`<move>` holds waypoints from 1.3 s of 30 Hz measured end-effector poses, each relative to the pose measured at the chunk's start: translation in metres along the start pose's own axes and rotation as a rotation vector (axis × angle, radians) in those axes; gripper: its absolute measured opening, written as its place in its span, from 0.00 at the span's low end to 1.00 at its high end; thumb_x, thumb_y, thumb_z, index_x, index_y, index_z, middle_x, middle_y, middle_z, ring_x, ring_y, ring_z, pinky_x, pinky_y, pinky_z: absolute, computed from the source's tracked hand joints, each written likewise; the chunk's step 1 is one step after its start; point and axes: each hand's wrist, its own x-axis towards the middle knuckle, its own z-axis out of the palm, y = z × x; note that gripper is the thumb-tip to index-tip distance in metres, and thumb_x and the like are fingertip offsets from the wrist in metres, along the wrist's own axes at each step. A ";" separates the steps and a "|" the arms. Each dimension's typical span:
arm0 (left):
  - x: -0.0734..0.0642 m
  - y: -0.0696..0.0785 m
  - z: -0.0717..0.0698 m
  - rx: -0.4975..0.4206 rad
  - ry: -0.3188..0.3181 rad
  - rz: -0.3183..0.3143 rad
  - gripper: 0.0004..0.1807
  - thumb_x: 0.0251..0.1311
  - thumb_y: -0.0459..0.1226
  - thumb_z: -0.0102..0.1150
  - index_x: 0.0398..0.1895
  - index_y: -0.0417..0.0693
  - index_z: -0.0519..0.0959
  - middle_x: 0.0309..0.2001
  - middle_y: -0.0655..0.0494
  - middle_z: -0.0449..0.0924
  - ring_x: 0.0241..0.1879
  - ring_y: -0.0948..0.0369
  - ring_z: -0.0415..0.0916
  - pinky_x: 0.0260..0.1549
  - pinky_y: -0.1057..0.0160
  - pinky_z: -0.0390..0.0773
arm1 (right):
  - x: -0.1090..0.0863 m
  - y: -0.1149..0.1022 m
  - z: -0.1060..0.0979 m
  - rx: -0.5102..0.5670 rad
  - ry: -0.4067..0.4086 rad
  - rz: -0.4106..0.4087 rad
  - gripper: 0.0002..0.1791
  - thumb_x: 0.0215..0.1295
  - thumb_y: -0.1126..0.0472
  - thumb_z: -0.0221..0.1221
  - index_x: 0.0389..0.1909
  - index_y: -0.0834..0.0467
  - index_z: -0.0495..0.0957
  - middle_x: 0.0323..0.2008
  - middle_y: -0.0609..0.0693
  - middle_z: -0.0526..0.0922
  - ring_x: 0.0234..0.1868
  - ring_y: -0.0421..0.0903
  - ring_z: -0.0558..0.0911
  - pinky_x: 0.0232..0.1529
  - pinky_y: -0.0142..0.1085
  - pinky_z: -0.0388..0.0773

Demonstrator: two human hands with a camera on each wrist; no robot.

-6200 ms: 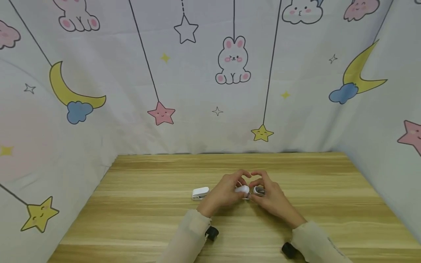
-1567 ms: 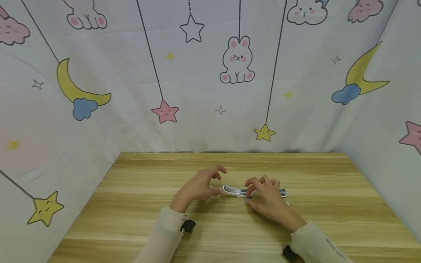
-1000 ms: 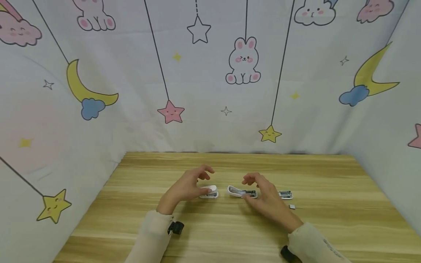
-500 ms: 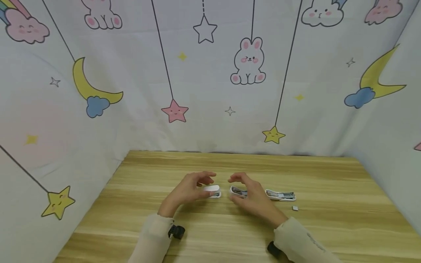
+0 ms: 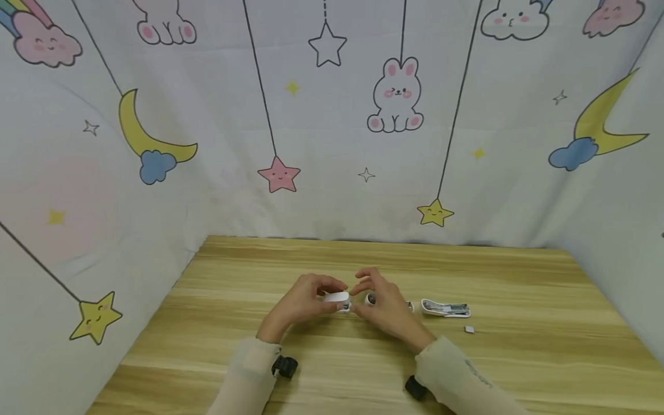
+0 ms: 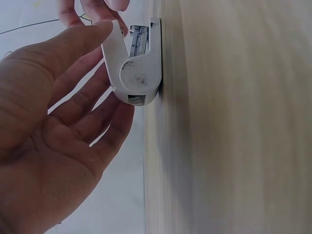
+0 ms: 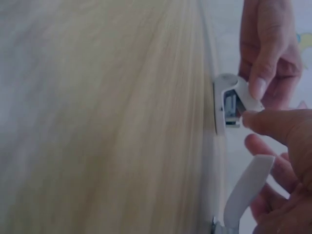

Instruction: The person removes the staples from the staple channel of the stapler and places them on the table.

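Note:
A small white stapler [image 5: 338, 297] stands partly open on the wooden table, its upper arm raised off the base. My left hand [image 5: 303, 300] grips it, thumb on the near side and fingers round the far side. In the left wrist view, metal shows inside this stapler [image 6: 139, 73]. My right hand [image 5: 386, 305] is at its front end, thumb and index finger parted, the thumb tip right by the tip of the upper arm. Under the right hand lies a second stapler [image 5: 410, 306], folded open and partly hidden; its raised white arm [image 7: 246, 190] shows in the right wrist view.
Right of the hands lies a third stapler [image 5: 446, 309], folded wide open with its metal track showing. A small greyish-white block [image 5: 469, 329] rests just in front of it. A printed cloth [image 5: 332, 219] hangs along the table's back edge and both sides.
The right hand has moved left, from the opened third stapler past the second to the left one. The left hand has come onto the left stapler and grips it, its upper arm raised.

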 end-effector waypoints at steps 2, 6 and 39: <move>0.000 0.000 0.001 0.002 0.001 -0.004 0.19 0.68 0.35 0.72 0.61 0.44 0.86 0.59 0.49 0.89 0.59 0.50 0.86 0.62 0.44 0.83 | 0.001 -0.001 0.003 -0.008 -0.004 0.017 0.33 0.62 0.63 0.75 0.66 0.55 0.72 0.47 0.42 0.93 0.64 0.54 0.85 0.65 0.57 0.76; 0.001 0.001 0.002 -0.002 0.000 -0.015 0.16 0.68 0.35 0.72 0.58 0.47 0.88 0.56 0.52 0.90 0.57 0.54 0.87 0.61 0.46 0.83 | 0.006 -0.001 0.009 -0.029 -0.004 0.048 0.34 0.59 0.62 0.76 0.65 0.56 0.73 0.45 0.43 0.94 0.58 0.52 0.85 0.55 0.46 0.77; -0.010 -0.003 -0.022 -0.036 0.012 0.013 0.16 0.72 0.31 0.65 0.61 0.42 0.83 0.61 0.44 0.85 0.60 0.46 0.85 0.62 0.42 0.83 | 0.015 0.001 0.010 -0.141 -0.030 0.003 0.32 0.57 0.60 0.74 0.62 0.56 0.73 0.39 0.40 0.94 0.45 0.47 0.84 0.57 0.48 0.72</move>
